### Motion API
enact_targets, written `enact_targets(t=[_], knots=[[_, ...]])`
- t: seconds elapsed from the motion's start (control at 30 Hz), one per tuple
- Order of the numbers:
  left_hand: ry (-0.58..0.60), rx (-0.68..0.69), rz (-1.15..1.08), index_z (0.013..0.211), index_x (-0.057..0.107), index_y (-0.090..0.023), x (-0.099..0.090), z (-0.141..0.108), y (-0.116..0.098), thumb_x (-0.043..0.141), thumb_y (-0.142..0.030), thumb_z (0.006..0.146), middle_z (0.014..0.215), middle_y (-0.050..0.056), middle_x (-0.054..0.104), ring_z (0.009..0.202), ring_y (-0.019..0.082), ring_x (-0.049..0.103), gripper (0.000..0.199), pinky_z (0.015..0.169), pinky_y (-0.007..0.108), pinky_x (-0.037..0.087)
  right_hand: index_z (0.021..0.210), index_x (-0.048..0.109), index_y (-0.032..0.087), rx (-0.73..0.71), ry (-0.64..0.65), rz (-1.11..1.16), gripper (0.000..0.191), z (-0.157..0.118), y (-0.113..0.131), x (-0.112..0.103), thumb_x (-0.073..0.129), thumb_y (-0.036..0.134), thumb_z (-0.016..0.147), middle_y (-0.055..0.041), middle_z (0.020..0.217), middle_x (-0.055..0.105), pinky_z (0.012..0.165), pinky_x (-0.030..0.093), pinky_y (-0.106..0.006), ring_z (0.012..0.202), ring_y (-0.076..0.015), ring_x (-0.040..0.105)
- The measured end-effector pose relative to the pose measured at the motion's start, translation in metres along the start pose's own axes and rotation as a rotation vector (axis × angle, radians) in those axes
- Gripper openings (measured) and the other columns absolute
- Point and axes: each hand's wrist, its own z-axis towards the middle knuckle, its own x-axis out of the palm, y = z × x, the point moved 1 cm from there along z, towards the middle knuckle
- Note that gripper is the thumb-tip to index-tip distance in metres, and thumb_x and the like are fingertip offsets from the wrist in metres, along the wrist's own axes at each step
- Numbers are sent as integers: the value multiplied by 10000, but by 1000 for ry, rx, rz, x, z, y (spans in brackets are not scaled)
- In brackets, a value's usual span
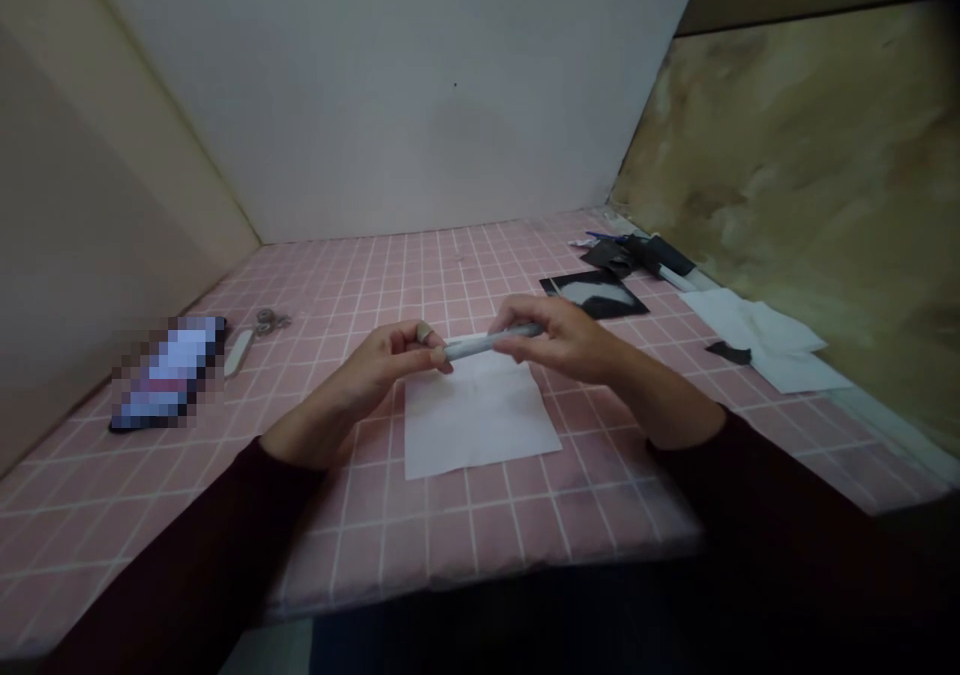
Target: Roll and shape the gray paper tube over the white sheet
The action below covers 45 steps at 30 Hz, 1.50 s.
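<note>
A slim grey pen-like stick point(484, 342) lies level between my two hands, above a white paper sheet point(480, 420) on the pink checked tablecloth point(360, 515). My left hand point(397, 357) pinches its left end between thumb and fingers and wears a ring. Around its right end, the thumb and fingers of my right hand point(555, 335) are closed. The sheet's far edge is partly hidden by the hands.
At the left are a pixelated phone-like object point(169, 373), a white strip point(238, 352) and small metal scissors point(267, 321). A black sheet with a pale patch point(596, 293), crumpled black pieces point(611, 257) and white papers point(757, 327) lie at the right.
</note>
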Motion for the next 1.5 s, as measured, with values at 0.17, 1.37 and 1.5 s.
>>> enact_targets(t=[0.17, 1.37, 1.5], knots=[[53, -18, 6, 833, 631, -160, 3, 0, 1, 798, -293, 745, 785, 7, 705, 741, 137, 634, 231, 729, 274, 444, 873, 642, 157, -22, 50, -35, 155, 1, 0, 2, 625, 309, 898, 19, 701, 605, 617, 373, -238, 647, -108, 546], [-177, 661, 891, 944, 601, -211, 15, -11, -13, 646, -209, 871, 958, 57, 686, 931, 213, 624, 86, 827, 353, 484, 610, 554, 182, 280, 45, 467, 396, 7, -17, 8, 635, 489, 847, 82, 491, 397, 618, 395, -278, 501, -81, 373], [-151, 664, 886, 942, 607, -206, 18, -12, -14, 647, -200, 868, 962, 60, 688, 947, 215, 625, 84, 851, 357, 479, 613, 553, 175, 248, 68, 373, 395, 7, -15, 8, 632, 483, 846, 57, 531, 451, 532, 285, -260, 523, -87, 397]])
